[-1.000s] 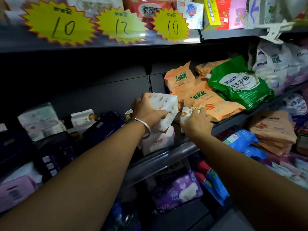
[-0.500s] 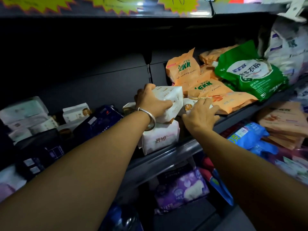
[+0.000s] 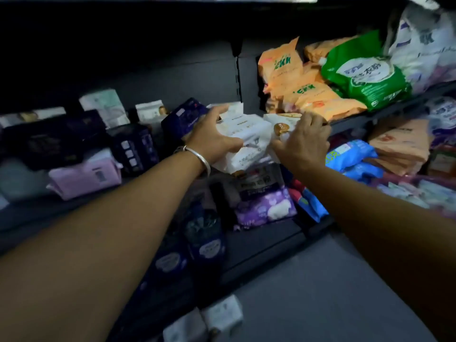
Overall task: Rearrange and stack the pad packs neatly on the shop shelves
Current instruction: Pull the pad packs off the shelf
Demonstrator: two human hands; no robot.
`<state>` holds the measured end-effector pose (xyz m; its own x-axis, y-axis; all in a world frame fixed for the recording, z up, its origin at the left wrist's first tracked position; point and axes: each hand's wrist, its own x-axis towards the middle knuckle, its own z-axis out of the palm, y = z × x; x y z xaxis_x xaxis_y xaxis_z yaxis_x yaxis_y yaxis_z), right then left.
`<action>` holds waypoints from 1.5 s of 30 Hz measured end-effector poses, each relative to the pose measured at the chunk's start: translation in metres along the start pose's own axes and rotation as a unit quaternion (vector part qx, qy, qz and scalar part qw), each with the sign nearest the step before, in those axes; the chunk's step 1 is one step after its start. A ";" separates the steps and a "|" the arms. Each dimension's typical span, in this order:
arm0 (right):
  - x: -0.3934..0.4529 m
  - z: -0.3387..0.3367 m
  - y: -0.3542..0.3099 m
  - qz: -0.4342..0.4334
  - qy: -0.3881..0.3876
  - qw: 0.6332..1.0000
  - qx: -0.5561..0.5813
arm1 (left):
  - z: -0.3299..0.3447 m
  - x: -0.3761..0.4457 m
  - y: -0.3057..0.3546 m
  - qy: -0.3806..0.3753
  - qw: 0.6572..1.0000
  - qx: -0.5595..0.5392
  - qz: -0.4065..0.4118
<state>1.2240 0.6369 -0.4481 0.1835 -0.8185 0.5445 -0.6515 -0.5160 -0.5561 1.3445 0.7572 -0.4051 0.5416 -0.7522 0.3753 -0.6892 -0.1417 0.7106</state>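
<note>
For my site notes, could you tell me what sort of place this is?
Most likely a small shop aisle: tiered dark shelves crowded with packaged goods, such as orange EKK packs, a green detergent bag and purple pad packs.

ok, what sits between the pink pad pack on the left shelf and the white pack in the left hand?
Head view: dark navy pad packs stand between the pink pad pack and the white pack the left hand grips.

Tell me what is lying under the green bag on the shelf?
The green bag lies on orange packs, which are stacked on the shelf. What is under its far side is covered.
</note>
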 end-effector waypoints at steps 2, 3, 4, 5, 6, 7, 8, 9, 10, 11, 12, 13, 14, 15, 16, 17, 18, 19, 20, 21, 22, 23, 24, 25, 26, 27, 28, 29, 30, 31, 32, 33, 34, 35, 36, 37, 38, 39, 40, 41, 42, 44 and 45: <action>-0.037 -0.006 -0.002 -0.020 -0.020 1.000 0.001 | -0.007 -0.041 -0.010 -0.019 0.999 -0.019 -0.020; -0.055 -0.007 -0.001 -0.027 -0.031 0.999 0.002 | -0.010 -0.060 -0.017 -0.026 0.999 -0.022 -0.029; -0.073 -0.006 0.000 -0.034 -0.044 0.998 0.000 | -0.013 -0.077 -0.025 -0.033 0.999 -0.018 -0.036; -0.090 -0.003 0.002 -0.042 -0.060 0.997 -0.001 | -0.016 -0.092 -0.035 -0.040 0.998 -0.012 -0.045; -0.106 0.001 0.004 -0.046 -0.076 0.996 -0.001 | -0.017 -0.106 -0.045 -0.046 0.997 -0.005 -0.055; -0.122 0.005 0.007 -0.047 -0.095 0.994 0.003 | -0.018 -0.120 -0.055 -0.051 0.996 0.004 -0.066; -0.138 0.009 0.009 -0.044 -0.119 0.992 0.007 | -0.019 -0.135 -0.066 -0.059 0.995 0.019 -0.078; -0.154 0.014 0.011 -0.039 -0.141 0.989 0.013 | -0.018 -0.149 -0.078 -0.068 0.993 0.036 -0.088; -0.170 0.020 0.014 -0.033 -0.167 0.985 0.015 | -0.017 -0.164 -0.088 -0.077 0.991 0.055 -0.096; -0.185 0.025 0.017 -0.024 -0.194 0.981 0.016 | -0.015 -0.178 -0.100 -0.084 0.988 0.071 -0.104; -0.199 0.031 0.020 -0.014 -0.222 0.975 0.013 | -0.013 -0.190 -0.113 -0.090 0.986 0.081 -0.113; -0.211 0.039 0.023 -0.007 -0.251 0.968 0.008 | -0.010 -0.202 -0.125 -0.097 0.984 0.085 -0.125; -0.222 0.047 0.027 0.003 -0.283 0.959 0.002 | -0.008 -0.212 -0.138 -0.106 0.981 0.089 -0.136; -0.232 0.057 0.032 0.015 -0.318 0.948 -0.003 | -0.005 -0.222 -0.151 -0.119 0.977 0.094 -0.150; -0.239 0.066 0.036 0.028 -0.351 0.936 -0.014 | -0.002 -0.231 -0.163 -0.137 0.972 0.098 -0.164; -0.245 0.077 0.041 0.042 -0.383 0.922 -0.029 | 0.001 -0.238 -0.176 -0.155 0.966 0.100 -0.180; -0.251 0.085 0.045 0.050 -0.413 0.908 -0.047 | 0.005 -0.245 -0.189 -0.171 0.960 0.102 -0.197; -0.255 0.094 0.049 0.058 -0.435 0.896 -0.063 | 0.008 -0.251 -0.200 -0.183 0.953 0.104 -0.217; -0.259 0.101 0.051 0.064 -0.452 0.887 -0.073 | 0.013 -0.255 -0.212 -0.191 0.947 0.104 -0.238; -0.261 0.108 0.053 0.073 -0.472 0.876 -0.072 | 0.018 -0.260 -0.223 -0.198 0.940 0.099 -0.259; -0.264 0.115 0.056 0.086 -0.492 0.865 -0.055 | 0.023 -0.265 -0.233 -0.203 0.934 0.093 -0.278; -0.267 0.122 0.059 0.106 -0.512 0.852 -0.025 | 0.029 -0.270 -0.243 -0.210 0.927 0.088 -0.298; -0.271 0.127 0.062 0.127 -0.529 0.839 0.004 | 0.034 -0.275 -0.253 -0.218 0.919 0.089 -0.315; -0.276 0.132 0.065 0.139 -0.543 0.828 0.022 | 0.040 -0.279 -0.262 -0.231 0.911 0.096 -0.327; -0.281 0.137 0.069 0.141 -0.556 0.819 0.023 | 0.045 -0.283 -0.271 -0.246 0.903 0.106 -0.335; -0.284 0.141 0.072 0.143 -0.569 0.810 0.016 | 0.051 -0.287 -0.278 -0.263 0.895 0.117 -0.340; -0.288 0.145 0.076 0.143 -0.583 0.800 0.008 | 0.057 -0.291 -0.283 -0.281 0.888 0.126 -0.342; -0.292 0.149 0.079 0.143 -0.597 0.789 -0.001 | 0.063 -0.295 -0.288 -0.299 0.881 0.134 -0.341; -0.295 0.154 0.083 0.141 -0.612 0.778 -0.012 | 0.069 -0.298 -0.291 -0.315 0.875 0.140 -0.341; -0.298 0.158 0.086 0.140 -0.624 0.768 -0.023 | 0.075 -0.302 -0.295 -0.328 0.868 0.143 -0.343; -0.302 0.162 0.089 0.140 -0.634 0.760 -0.036 | 0.080 -0.305 -0.298 -0.338 0.863 0.143 -0.347; -0.306 0.165 0.092 0.141 -0.642 0.753 -0.044 | 0.084 -0.307 -0.302 -0.344 0.859 0.140 -0.353; -0.309 0.169 0.096 0.140 -0.646 0.749 -0.050 | 0.088 -0.309 -0.305 -0.349 0.855 0.136 -0.360; -0.311 0.173 0.099 0.140 -0.647 0.748 -0.051 | 0.090 -0.312 -0.308 -0.353 0.851 0.129 -0.368; -0.314 0.176 0.102 0.139 -0.648 0.747 -0.052 | 0.093 -0.314 -0.311 -0.352 0.847 0.114 -0.380; -0.316 0.180 0.104 0.140 -0.649 0.746 -0.052 | 0.095 -0.316 -0.314 -0.347 0.845 0.092 -0.396; -0.318 0.183 0.107 0.141 -0.649 0.746 -0.051 | 0.097 -0.318 -0.317 -0.338 0.843 0.068 -0.412; -0.319 0.186 0.109 0.143 -0.650 0.745 -0.050 | 0.099 -0.320 -0.320 -0.328 0.842 0.048 -0.426; -0.321 0.189 0.110 0.146 -0.651 0.744 -0.048 | 0.102 -0.322 -0.323 -0.317 0.842 0.038 -0.435; -0.322 0.192 0.113 0.148 -0.652 0.743 -0.046 | 0.104 -0.323 -0.326 -0.308 0.843 0.037 -0.439; -0.322 0.194 0.114 0.150 -0.652 0.742 -0.045 | 0.107 -0.323 -0.330 -0.298 0.845 0.039 -0.442; -0.323 0.198 0.118 0.154 -0.654 0.739 -0.043 | 0.112 -0.324 -0.337 -0.261 0.851 0.030 -0.454; -0.324 0.201 0.120 0.156 -0.655 0.738 -0.040 | 0.114 -0.324 -0.341 -0.237 0.853 0.023 -0.464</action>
<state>1.2341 0.7890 -0.8172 0.5351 -0.4629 -0.7067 -0.8446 -0.2775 -0.4578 1.3493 0.9761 -0.8367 0.6161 -0.4771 -0.6268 -0.0936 -0.8344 0.5431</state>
